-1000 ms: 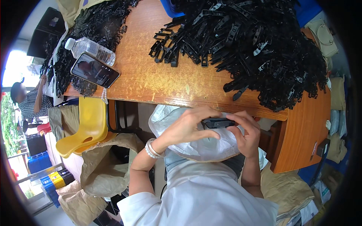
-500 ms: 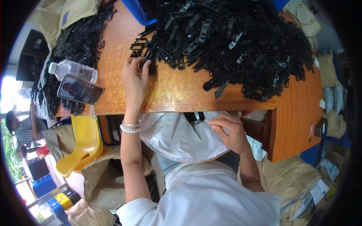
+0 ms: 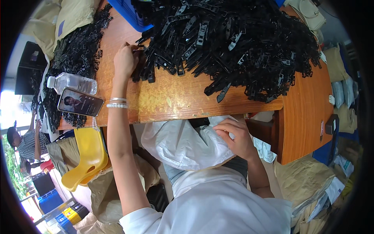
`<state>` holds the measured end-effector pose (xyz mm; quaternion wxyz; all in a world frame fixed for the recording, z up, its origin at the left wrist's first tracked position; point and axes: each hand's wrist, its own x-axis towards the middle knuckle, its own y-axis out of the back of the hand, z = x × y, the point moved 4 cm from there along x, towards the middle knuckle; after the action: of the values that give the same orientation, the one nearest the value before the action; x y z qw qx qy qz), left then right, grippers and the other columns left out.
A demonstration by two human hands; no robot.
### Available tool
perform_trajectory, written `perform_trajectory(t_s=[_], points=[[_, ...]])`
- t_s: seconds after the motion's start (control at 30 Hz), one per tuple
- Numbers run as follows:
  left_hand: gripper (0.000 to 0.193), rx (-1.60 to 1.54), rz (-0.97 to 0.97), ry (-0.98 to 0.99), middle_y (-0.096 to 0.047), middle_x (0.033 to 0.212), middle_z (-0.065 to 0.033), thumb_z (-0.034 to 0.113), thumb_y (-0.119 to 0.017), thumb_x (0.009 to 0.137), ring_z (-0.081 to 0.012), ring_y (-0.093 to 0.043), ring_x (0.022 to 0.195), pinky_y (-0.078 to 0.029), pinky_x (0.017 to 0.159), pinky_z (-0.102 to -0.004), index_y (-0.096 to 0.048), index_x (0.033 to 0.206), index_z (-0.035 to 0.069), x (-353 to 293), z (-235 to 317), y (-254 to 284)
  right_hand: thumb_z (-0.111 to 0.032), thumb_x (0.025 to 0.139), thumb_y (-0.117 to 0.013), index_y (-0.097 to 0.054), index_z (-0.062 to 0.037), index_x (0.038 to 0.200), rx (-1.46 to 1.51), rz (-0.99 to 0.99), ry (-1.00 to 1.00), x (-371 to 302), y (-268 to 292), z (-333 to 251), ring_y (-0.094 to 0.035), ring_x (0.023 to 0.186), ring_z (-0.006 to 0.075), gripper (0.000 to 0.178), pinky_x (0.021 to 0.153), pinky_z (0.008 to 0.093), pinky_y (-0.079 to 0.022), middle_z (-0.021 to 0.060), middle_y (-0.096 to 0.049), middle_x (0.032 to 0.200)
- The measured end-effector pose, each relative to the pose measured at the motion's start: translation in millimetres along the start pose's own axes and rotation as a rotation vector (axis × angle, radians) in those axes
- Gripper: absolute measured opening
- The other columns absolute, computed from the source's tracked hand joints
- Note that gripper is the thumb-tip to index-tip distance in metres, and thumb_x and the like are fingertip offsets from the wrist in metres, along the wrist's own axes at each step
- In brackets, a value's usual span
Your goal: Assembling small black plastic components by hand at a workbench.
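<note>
A large heap of black plastic clip-like pieces (image 3: 233, 50) covers the far side of the wooden table. At the heap's left edge, my left hand (image 3: 125, 60) is curled against a small cluster of these black pieces (image 3: 146, 72); its fingertips are partly hidden. Over my lap lies an opened white plastic bag (image 3: 179, 146), below the table's front edge. My right hand (image 3: 235, 136) has its bent fingers closed on the bag's right side. The dark gap of the bag's mouth shows beside those fingers.
Left on the table are a clear bottle (image 3: 74, 84), a phone (image 3: 80, 102) and a second pile of black pieces (image 3: 76, 50). A blue bin (image 3: 132, 17) stands behind. A yellow chair (image 3: 87, 156) and brown sacks (image 3: 304, 183) flank me. Another person (image 3: 29, 140) is far left.
My left hand has moved left and farther from me, around the small cluster's far left side. My right hand stays at the bag. A dark piece at the bag's mouth has dropped from sight.
</note>
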<state>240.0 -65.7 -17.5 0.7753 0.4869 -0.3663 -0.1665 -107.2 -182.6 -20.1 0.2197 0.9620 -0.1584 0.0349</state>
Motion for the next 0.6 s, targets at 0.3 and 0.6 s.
perform_trajectory(t_s=[0.3, 0.6], points=[[0.014, -0.052, -0.131, -0.088, -0.06, 0.076, -0.0133, -0.004, -0.058, 0.067, -0.0267, -0.059, 0.069, -0.045, 0.063, -0.0313, -0.064, 0.078, -0.001, -16.1, -3.5, 4.7, 0.003, 0.076, -0.059, -0.062, 0.0017, 0.087, -0.034, 0.156, -0.118, 9.3, 18.3, 14.6, -0.058, 0.062, 0.0146, 0.011, 0.054, 0.0235, -0.045, 0.0088, -0.059, 0.078], [0.007, -0.216, -0.021, 0.132, -0.058, 0.076, -0.0097, 0.006, -0.065, 0.074, -0.0187, -0.059, 0.065, -0.045, 0.059, -0.0276, -0.064, 0.078, 0.0, -29.0, -17.9, -0.6, 0.004, 0.078, -0.057, -0.06, -0.003, 0.099, -0.676, 0.54, 0.134, 36.9, 40.5, -3.8, -0.058, 0.073, 0.0177, 0.022, 0.058, 0.028, -0.048, 0.0084, -0.054, 0.09]])
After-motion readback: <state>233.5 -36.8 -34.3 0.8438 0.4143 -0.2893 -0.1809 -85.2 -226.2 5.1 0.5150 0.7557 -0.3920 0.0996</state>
